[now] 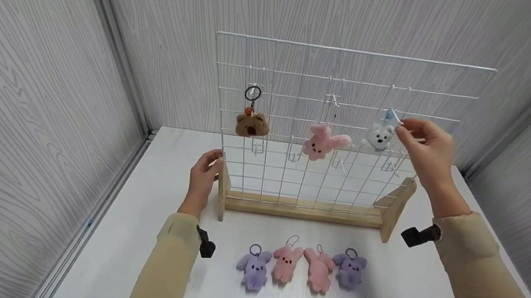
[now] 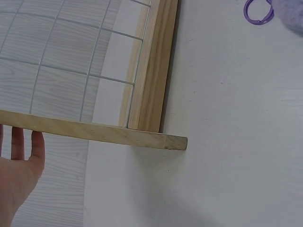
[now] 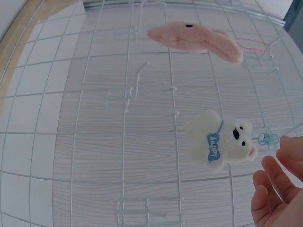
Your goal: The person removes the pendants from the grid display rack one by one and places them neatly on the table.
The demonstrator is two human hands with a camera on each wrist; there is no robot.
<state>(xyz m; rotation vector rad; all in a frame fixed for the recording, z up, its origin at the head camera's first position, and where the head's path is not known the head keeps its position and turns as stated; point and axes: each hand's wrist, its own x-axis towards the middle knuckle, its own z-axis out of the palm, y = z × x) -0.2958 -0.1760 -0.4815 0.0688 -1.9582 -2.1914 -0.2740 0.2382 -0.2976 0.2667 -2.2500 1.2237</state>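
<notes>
My left hand (image 1: pixel 203 176) touches the left wooden upright (image 1: pixel 222 188) of a white wire grid rack (image 1: pixel 301 181); in the left wrist view its fingertips meet the upright's outer side. High on the rack's right side, my right hand (image 1: pixel 429 147) is at the tip of a hook, thumb and forefinger slightly apart. A white bear charm (image 3: pixel 232 142) hangs from that hook by a light blue clasp (image 3: pixel 268 138), just beside the fingers. Further left hang a pink rabbit charm (image 1: pixel 319 144) and a brown bear keychain (image 1: pixel 252 124).
On the white table (image 1: pixel 403 289) before the rack lie a purple plush keychain (image 1: pixel 255 269), two pink rabbit charms (image 1: pixel 286 265) and another purple plush keychain (image 1: pixel 350 271). Lower on the grid are several white hooks (image 1: pixel 340 165). Grey wood-patterned panels (image 1: pixel 161 12) surround the table.
</notes>
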